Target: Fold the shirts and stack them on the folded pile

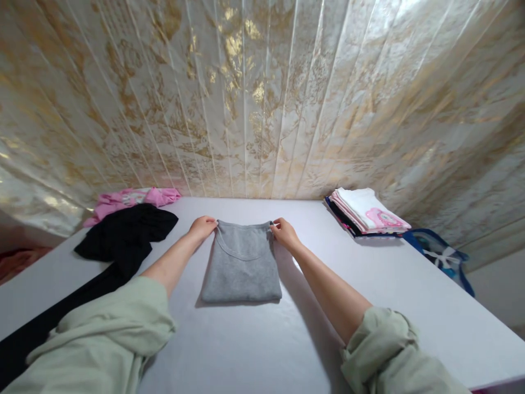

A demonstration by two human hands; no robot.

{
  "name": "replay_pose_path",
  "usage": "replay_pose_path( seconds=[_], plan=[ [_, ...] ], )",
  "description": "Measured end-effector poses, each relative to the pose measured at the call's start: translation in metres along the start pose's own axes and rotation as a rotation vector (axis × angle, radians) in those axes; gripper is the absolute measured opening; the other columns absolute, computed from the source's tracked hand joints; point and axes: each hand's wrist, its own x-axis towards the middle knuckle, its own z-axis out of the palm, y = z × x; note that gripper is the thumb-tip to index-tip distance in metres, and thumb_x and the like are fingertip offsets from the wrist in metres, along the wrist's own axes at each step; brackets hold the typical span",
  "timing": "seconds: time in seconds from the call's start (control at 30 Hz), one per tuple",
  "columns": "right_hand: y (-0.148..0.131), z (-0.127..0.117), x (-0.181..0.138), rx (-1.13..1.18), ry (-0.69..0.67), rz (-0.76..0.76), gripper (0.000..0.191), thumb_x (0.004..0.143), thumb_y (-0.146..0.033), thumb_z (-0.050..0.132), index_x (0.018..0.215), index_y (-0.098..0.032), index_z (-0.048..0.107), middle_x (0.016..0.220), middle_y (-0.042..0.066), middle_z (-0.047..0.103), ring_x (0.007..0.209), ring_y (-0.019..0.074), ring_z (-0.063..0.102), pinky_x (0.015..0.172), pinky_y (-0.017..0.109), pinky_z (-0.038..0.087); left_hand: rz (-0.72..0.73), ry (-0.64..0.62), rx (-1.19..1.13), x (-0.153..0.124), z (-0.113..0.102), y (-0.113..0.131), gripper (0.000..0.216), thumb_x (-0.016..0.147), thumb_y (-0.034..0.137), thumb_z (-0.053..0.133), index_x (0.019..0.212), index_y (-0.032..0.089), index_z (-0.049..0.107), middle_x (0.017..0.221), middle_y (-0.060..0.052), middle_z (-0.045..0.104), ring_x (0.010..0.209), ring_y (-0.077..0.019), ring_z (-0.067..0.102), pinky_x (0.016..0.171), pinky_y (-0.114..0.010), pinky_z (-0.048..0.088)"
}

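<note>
A grey shirt (241, 279), folded into a neat near-square, lies in the middle of the white table with its curved neckline at the far side. My left hand (203, 227) pinches its far left corner between thumb and fingers. At the far right corner, my right hand (285, 232) has a similar pinch on the fabric. The near edge of the shirt rests flat on the tabletop.
Crumpled black clothing (127, 235) spreads along the left of the white table (246, 350), with a pink garment (135, 200) behind it. A stack of folded clothes (365, 210) sits back right, beside a blue-edged bag (441, 254). A gold-patterned curtain (254, 109) hangs behind.
</note>
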Motion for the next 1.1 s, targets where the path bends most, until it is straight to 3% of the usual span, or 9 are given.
replay_pose_path(
  seconds=[0.23,0.43,0.63,0.83,1.0,1.1],
  plan=[
    [-0.008,0.002,-0.009,-0.075,0.004,0.074,0.026,0.088,-0.047,0.053,0.102,-0.025,0.057,0.094,0.000,0.070,0.087,0.0174,0.064,0.068,0.026,0.041,0.082,-0.015,0.039,0.004,0.009,0.004,0.017,0.065,0.032,0.067,0.073,0.018,0.061,0.076,-0.004,0.068,0.076,-0.0187,0.063,0.069,-0.027,0.046],
    [-0.014,0.001,-0.015,-0.078,0.013,0.078,0.029,0.088,-0.050,0.052,0.099,-0.025,0.057,0.093,0.000,0.069,0.085,0.0179,0.063,0.065,0.026,0.038,0.046,-0.032,0.093,0.002,0.012,0.003,0.029,0.060,0.033,0.073,0.081,0.017,0.060,0.072,-0.003,0.067,0.069,-0.0200,0.063,0.065,-0.028,0.046],
    [-0.013,0.008,-0.020,-0.117,0.082,0.063,0.022,0.091,-0.046,0.050,0.095,-0.026,0.059,0.093,-0.001,0.068,0.087,0.0178,0.062,0.066,0.026,0.037,0.042,-0.027,0.049,0.000,0.011,0.010,0.020,0.063,0.021,0.065,0.083,0.015,0.062,0.074,-0.004,0.069,0.068,-0.0185,0.065,0.063,-0.027,0.047],
    [-0.010,0.011,-0.021,-0.082,0.100,0.035,0.024,0.094,-0.044,0.045,0.097,-0.026,0.062,0.098,0.000,0.067,0.091,0.0171,0.061,0.070,0.026,0.039,0.083,0.005,-0.004,-0.006,0.009,0.020,0.027,0.069,0.023,0.060,0.095,0.016,0.065,0.086,-0.005,0.072,0.077,-0.0171,0.066,0.069,-0.025,0.048],
    [-0.007,0.012,-0.021,-0.060,0.124,0.014,0.031,0.095,-0.045,0.042,0.098,-0.025,0.065,0.101,0.002,0.066,0.093,0.0174,0.060,0.071,0.026,0.040,0.039,-0.008,0.066,-0.007,0.016,0.010,0.008,0.064,0.023,0.064,0.070,0.018,0.064,0.069,-0.004,0.069,0.073,-0.0208,0.065,0.065,-0.027,0.046],
    [-0.005,0.009,-0.019,-0.012,0.155,0.006,0.032,0.094,-0.046,0.043,0.103,-0.023,0.064,0.101,0.003,0.065,0.092,0.0171,0.060,0.074,0.026,0.042,0.043,0.020,0.100,-0.005,0.013,0.005,0.010,0.068,0.029,0.062,0.065,0.020,0.062,0.068,-0.005,0.068,0.078,-0.0229,0.065,0.066,-0.028,0.044]
  ],
)
